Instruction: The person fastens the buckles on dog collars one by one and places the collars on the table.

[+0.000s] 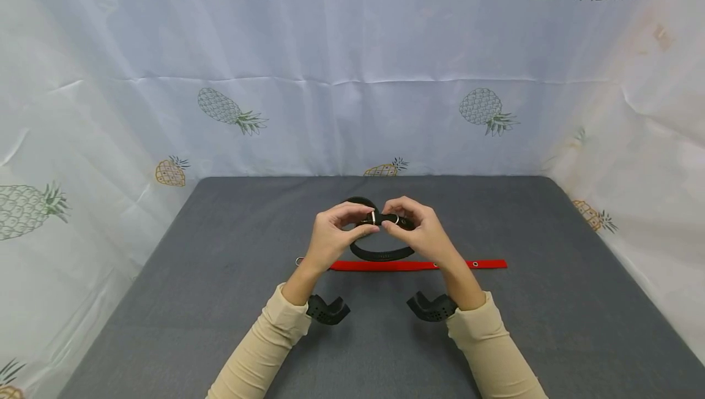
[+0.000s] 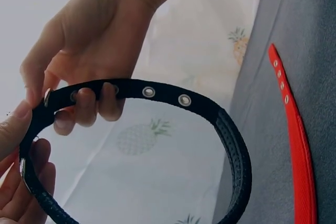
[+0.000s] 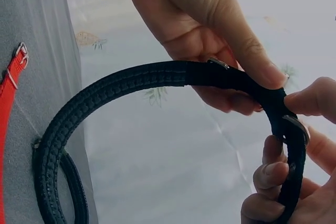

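Note:
A black padded dog collar (image 1: 381, 256) hangs in a loop between both hands, above the table. My left hand (image 1: 337, 234) pinches it beside a silver buckle (image 3: 297, 127); a small metal ring (image 3: 218, 63) shows on that side of the band. Meeting it at the buckle, my right hand (image 1: 421, 231) holds the band where metal eyelets (image 2: 148, 92) run along it, fingers curled round. How far the strap runs through the buckle cannot be told. Behind the wrists lies a red collar (image 1: 380, 265), stretched flat.
A grey cloth covers the table (image 1: 220, 301). The red collar's eyelet end (image 2: 279, 72) points right, its metal ring and buckle end (image 3: 20, 59) left. White curtains (image 1: 352, 38) with pineapple prints hang behind and at both sides.

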`<state>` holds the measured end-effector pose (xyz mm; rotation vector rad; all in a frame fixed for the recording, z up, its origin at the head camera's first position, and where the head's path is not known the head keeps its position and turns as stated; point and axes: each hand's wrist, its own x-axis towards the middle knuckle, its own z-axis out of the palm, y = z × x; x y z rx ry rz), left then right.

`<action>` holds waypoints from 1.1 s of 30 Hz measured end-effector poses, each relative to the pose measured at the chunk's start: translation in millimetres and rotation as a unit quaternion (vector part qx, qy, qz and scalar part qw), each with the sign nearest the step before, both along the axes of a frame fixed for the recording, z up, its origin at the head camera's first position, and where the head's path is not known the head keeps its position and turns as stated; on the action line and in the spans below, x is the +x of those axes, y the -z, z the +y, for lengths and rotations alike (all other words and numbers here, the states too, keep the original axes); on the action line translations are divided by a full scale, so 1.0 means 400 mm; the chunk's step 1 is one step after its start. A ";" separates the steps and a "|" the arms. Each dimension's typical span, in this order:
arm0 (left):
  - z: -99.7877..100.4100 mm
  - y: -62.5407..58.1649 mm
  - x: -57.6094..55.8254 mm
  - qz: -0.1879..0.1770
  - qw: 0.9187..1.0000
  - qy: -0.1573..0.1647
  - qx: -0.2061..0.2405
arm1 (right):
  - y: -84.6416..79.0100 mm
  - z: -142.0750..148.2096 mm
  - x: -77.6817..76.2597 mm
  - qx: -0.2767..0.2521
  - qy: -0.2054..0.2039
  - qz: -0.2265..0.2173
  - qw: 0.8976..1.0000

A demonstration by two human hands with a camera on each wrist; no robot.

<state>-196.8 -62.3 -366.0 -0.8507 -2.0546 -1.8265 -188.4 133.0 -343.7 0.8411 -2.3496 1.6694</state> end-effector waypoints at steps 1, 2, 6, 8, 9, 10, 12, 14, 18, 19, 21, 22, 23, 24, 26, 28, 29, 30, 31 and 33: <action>0.001 0.001 0.000 -0.004 1.000 0.003 0.000 | 0.000 -0.001 0.000 -0.001 -0.003 -0.001 1.000; 0.001 0.001 0.000 -0.008 1.000 0.005 0.002 | 0.000 -0.002 0.001 0.000 -0.004 -0.002 1.000; 0.002 0.001 0.003 -0.015 1.000 0.010 0.004 | 0.002 -0.003 0.001 0.005 -0.002 -0.005 1.000; 0.002 0.001 0.004 -0.020 1.000 0.014 0.005 | 0.002 -0.001 -0.001 0.005 0.003 -0.005 1.000; 0.002 0.000 0.004 -0.022 1.000 0.018 0.005 | 0.003 0.000 -0.002 0.004 0.006 -0.005 1.000; 0.002 0.000 0.004 -0.022 1.000 0.022 0.004 | 0.003 0.000 -0.003 0.003 0.009 -0.006 1.000; 0.002 0.001 0.002 -0.019 0.999 0.026 0.003 | 0.002 0.002 -0.004 0.000 0.015 -0.007 1.000; 0.002 0.001 0.002 -0.013 1.000 0.027 0.002 | 0.002 0.004 -0.005 -0.002 0.018 -0.007 1.000; 0.006 0.000 0.002 -0.022 1.000 0.007 0.011 | -0.001 0.004 -0.005 -0.005 0.014 -0.013 1.000; 0.007 -0.001 0.002 -0.029 0.999 0.000 0.016 | -0.001 0.003 -0.005 -0.005 0.011 -0.019 1.000; 0.009 -0.002 0.002 -0.041 0.999 -0.012 0.023 | 0.000 0.002 -0.005 -0.004 0.003 -0.032 0.999; 0.009 -0.003 0.003 -0.045 0.999 -0.015 0.025 | 0.002 0.001 -0.005 -0.001 -0.002 -0.038 0.999; 0.009 -0.004 0.003 -0.047 0.998 -0.017 0.025 | 0.004 0.001 -0.005 0.003 -0.006 -0.042 0.999; 0.010 -0.003 0.003 -0.046 0.999 -0.018 0.022 | 0.005 0.000 -0.006 0.007 -0.010 -0.045 0.999; 0.010 0.000 0.003 -0.041 0.999 -0.012 0.016 | 0.010 -0.001 -0.006 0.015 -0.012 -0.043 0.999; 0.010 0.003 0.002 -0.035 0.999 -0.005 0.010 | 0.013 -0.001 -0.006 0.020 -0.010 -0.036 0.999; 0.010 0.004 0.002 -0.032 0.999 -0.003 0.009 | 0.014 -0.002 -0.006 0.020 -0.008 -0.034 0.999; 0.010 0.006 0.001 -0.028 1.000 -0.002 0.008 | 0.014 -0.002 -0.006 0.019 -0.007 -0.031 0.999; 0.010 0.006 0.001 -0.025 1.000 -0.001 0.008 | 0.015 -0.003 -0.006 0.017 -0.005 -0.029 0.999; 0.011 0.005 0.001 -0.022 1.000 -0.001 0.010 | 0.015 -0.003 -0.006 0.015 -0.004 -0.025 1.000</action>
